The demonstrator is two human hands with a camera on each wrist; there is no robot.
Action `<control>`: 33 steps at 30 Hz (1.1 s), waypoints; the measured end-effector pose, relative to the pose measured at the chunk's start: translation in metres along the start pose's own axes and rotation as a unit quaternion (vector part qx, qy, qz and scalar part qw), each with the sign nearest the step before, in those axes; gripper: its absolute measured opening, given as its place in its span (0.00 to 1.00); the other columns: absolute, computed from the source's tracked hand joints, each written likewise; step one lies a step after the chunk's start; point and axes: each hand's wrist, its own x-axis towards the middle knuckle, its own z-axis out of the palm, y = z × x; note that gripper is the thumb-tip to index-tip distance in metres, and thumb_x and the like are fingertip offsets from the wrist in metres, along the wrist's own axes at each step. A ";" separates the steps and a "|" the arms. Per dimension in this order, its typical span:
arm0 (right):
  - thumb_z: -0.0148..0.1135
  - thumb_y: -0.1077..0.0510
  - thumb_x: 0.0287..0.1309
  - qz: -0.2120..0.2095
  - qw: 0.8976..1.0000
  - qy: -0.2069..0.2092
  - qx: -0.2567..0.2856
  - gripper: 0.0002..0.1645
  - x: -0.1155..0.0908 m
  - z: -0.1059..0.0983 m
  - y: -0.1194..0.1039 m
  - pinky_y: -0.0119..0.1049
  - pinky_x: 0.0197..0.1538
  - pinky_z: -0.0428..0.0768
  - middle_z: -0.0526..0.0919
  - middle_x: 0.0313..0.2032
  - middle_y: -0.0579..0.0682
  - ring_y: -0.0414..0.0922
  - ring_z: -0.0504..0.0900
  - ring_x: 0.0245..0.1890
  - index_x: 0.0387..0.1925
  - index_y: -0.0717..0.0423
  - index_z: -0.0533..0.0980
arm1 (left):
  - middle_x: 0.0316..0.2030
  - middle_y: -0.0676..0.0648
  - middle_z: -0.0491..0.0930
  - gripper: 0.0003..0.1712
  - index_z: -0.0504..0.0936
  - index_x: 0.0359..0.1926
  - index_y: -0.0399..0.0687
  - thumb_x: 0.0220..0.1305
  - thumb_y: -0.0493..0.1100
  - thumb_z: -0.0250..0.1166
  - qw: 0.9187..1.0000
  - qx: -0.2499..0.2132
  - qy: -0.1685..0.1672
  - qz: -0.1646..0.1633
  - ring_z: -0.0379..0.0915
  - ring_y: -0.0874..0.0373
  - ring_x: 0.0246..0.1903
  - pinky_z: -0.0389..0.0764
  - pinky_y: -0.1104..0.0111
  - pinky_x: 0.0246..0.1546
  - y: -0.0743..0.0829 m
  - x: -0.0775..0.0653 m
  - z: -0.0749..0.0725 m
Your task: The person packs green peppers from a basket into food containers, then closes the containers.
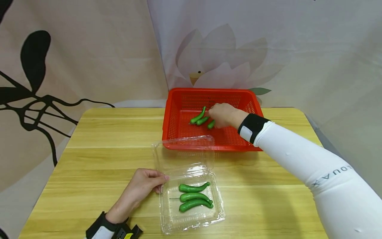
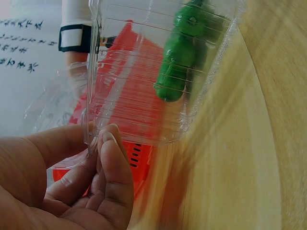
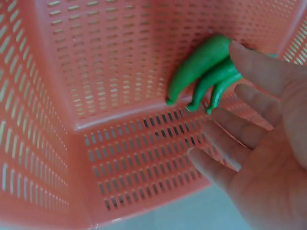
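My left hand (image 1: 146, 182) pinches the left rim of an open, clear plastic clamshell box (image 1: 191, 228) between thumb and fingers, as the left wrist view also shows. Three green chili peppers (image 1: 194, 197) lie side by side in the box's base. Inside a red perforated basket (image 1: 209, 91), my right hand (image 1: 224, 115) reaches down by three more green peppers (image 1: 198, 117). In the right wrist view its fingers are spread and nearly straight, and the thumb overlaps the nearest pepper (image 3: 201, 62).
The basket stands at the back of a light wooden table (image 1: 113, 142), against a printed cloth backdrop (image 1: 119, 49). The box's raised lid (image 1: 183, 156) leans toward the basket's front edge and overlaps it in the head view.
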 end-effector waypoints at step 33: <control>0.68 0.64 0.68 -0.004 0.997 -0.031 -0.065 0.02 0.013 0.032 -0.001 0.46 0.49 0.84 0.83 0.34 0.53 0.49 0.79 0.37 0.38 0.56 0.81 | 0.23 0.49 0.81 0.13 0.88 0.37 0.27 0.66 0.38 0.74 1.000 -0.003 -0.010 0.010 0.75 0.60 0.21 0.80 0.70 0.24 -0.005 0.000 -0.001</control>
